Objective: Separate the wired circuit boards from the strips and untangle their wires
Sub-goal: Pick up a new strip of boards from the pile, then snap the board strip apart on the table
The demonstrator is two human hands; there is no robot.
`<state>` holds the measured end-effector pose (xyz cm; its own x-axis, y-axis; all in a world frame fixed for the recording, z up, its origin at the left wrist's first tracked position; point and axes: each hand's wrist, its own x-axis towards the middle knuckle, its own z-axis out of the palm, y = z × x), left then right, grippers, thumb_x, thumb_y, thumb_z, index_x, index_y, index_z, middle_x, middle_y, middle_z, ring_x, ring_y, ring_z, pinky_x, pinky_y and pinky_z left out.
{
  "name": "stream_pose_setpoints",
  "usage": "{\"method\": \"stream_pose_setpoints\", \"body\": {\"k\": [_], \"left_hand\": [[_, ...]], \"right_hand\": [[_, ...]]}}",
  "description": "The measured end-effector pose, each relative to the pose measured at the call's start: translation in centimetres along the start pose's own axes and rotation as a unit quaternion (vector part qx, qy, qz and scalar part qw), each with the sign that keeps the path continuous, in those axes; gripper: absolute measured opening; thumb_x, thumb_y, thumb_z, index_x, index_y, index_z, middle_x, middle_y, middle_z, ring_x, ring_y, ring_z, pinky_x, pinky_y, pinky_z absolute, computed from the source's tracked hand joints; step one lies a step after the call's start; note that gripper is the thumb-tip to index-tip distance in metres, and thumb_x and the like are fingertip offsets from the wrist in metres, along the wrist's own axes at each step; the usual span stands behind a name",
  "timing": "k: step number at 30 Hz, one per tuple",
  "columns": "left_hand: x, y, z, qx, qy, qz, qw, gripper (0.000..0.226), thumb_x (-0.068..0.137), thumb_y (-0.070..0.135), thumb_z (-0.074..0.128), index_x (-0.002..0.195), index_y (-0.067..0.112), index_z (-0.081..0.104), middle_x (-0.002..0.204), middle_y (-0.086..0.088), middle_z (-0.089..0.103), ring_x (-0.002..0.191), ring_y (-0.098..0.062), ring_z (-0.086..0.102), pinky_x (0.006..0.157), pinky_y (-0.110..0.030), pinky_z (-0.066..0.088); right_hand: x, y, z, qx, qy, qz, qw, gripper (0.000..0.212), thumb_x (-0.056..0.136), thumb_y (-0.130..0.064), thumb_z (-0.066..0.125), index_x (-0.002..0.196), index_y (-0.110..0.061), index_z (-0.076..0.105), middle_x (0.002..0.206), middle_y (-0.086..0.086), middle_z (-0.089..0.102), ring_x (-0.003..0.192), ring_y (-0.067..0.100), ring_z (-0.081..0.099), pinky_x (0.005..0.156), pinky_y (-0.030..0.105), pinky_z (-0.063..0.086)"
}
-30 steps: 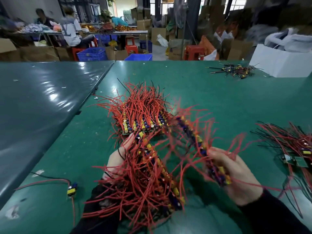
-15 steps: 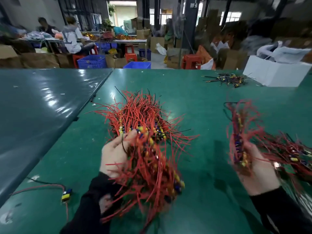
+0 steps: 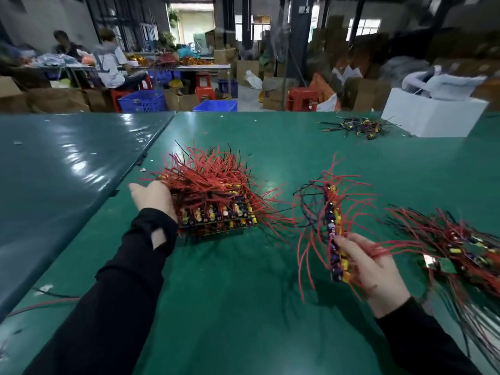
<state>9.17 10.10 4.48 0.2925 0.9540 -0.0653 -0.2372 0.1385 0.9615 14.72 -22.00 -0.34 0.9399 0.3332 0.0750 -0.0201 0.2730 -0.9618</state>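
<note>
- Right hand [image 3: 373,269] had pulled one strip [image 3: 335,239] clear of the stack [image 3: 216,207], fingers curled round it: one separated, boards left to snap.
- Left hand [image 3: 153,197] lay against the stack, fingers seemingly straight.
- Loose pile [image 3: 460,244] crowded the right; box [image 3: 433,115] beyond.

A single head-worn wide-angle camera looks forward and down from close above the green table [image 3: 243,307], both hands low in frame (edges bowed by the lens), the workshop floor stretching well beyond.
</note>
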Motion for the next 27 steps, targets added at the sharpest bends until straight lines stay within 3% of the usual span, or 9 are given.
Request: {"method": "stream_pose_setpoints", "body": {"k": [4,7,9,11,14,17,19,22,27], "left_hand": [[-1.1,1.9,-2.0,0.174,-0.075,0.08,0.979,0.065,0.087,-0.007,0.046,0.148,0.008,0.026,0.139,-0.009,0.045,0.109,-0.022,0.055,0.1,-0.025,0.041],[-1.8,5.5,-4.8,0.417,-0.09,0.153,0.891,0.072,0.077,0.018,0.069,0.143,0.014,0.039,0.141,-0.012,0.048,0.125,-0.024,0.048,0.109,-0.037,0.036],[-4.0,7.6,-5.6,0.362,-0.052,0.275,0.889,0.042,0.079,0.025,0.069,0.12,0.016,0.064,0.114,-0.01,0.068,0.097,-0.01,0.062,0.095,-0.028,0.047],[-7.4,8.3,-5.4,0.238,-0.091,0.329,0.909,0.016,0.08,0.031,0.07,0.087,0.018,0.075,0.078,0.0,0.073,0.067,0.001,0.061,0.07,-0.016,0.051],[-12.1,5.8,-4.0,0.162,-0.288,0.151,0.932,0.04,0.088,0.041,0.052,0.072,0.011,0.074,0.075,-0.002,0.074,0.07,-0.007,0.067,0.06,-0.017,0.054],[-13.7,1.7,-3.9,0.195,-0.419,-0.029,0.886,0.042,0.082,0.047,0.043,0.09,0.016,0.071,0.091,-0.005,0.072,0.085,-0.013,0.066,0.074,-0.031,0.054],[-14.0,-0.4,-4.5,0.153,-0.473,-0.053,0.866,0.036,0.078,0.047,0.056,0.095,0.019,0.072,0.093,-0.011,0.069,0.085,-0.015,0.064,0.074,-0.035,0.055],[-13.6,-1.9,-5.3,0.064,-0.503,-0.041,0.861,0.026,0.081,0.029,0.066,0.104,0.019,0.071,0.085,-0.006,0.068,0.08,-0.015,0.062,0.066,-0.035,0.054],[-13.0,-1.9,-5.8,0.189,-0.44,0.188,0.857,0.036,0.073,0.045,0.062,0.105,0.032,0.072,0.074,0.014,0.056,0.063,-0.003,0.05,0.058,-0.022,0.042]], "right_hand": [[0.0,0.3,-0.3,-0.096,-0.018,-0.105,0.99,0.018,0.085,0.006,0.06,0.078,-0.009,0.067,0.066,-0.005,0.071,0.055,0.004,0.063,0.054,0.014,0.051],[-0.3,1.0,-0.4,-0.218,-0.019,-0.22,0.951,0.022,0.08,-0.004,0.069,0.085,-0.025,0.069,0.08,-0.017,0.073,0.072,-0.003,0.065,0.071,0.012,0.05],[-0.4,1.0,-0.4,-0.267,-0.025,-0.292,0.918,0.02,0.082,-0.015,0.071,0.095,-0.03,0.067,0.087,-0.02,0.072,0.08,-0.003,0.066,0.077,0.014,0.05],[-0.2,0.7,-0.6,-0.352,-0.041,-0.371,0.858,0.02,0.087,-0.025,0.065,0.107,-0.025,0.067,0.098,-0.015,0.07,0.088,0.002,0.065,0.081,0.02,0.05],[0.0,0.1,-0.8,-0.436,-0.037,-0.45,0.778,0.028,0.088,-0.026,0.059,0.115,-0.024,0.066,0.112,-0.011,0.065,0.097,0.013,0.06,0.086,0.035,0.044],[-0.3,-0.5,-0.7,-0.472,-0.023,-0.498,0.727,0.031,0.085,-0.022,0.063,0.115,-0.028,0.066,0.113,-0.01,0.064,0.098,0.016,0.054,0.09,0.036,0.037],[-0.2,-1.0,-0.5,-0.491,-0.014,-0.503,0.712,0.028,0.085,-0.023,0.063,0.113,-0.029,0.067,0.111,-0.011,0.065,0.097,0.013,0.054,0.095,0.037,0.035],[0.0,-1.7,-0.2,-0.495,-0.046,-0.469,0.73,0.023,0.086,-0.03,0.059,0.108,-0.031,0.068,0.103,-0.015,0.065,0.092,0.008,0.057,0.102,0.043,0.03],[0.5,-2.6,0.8,-0.506,-0.098,-0.43,0.741,0.023,0.084,-0.034,0.055,0.104,-0.035,0.066,0.098,-0.017,0.064,0.091,0.003,0.055,0.102,0.042,0.027]]}}
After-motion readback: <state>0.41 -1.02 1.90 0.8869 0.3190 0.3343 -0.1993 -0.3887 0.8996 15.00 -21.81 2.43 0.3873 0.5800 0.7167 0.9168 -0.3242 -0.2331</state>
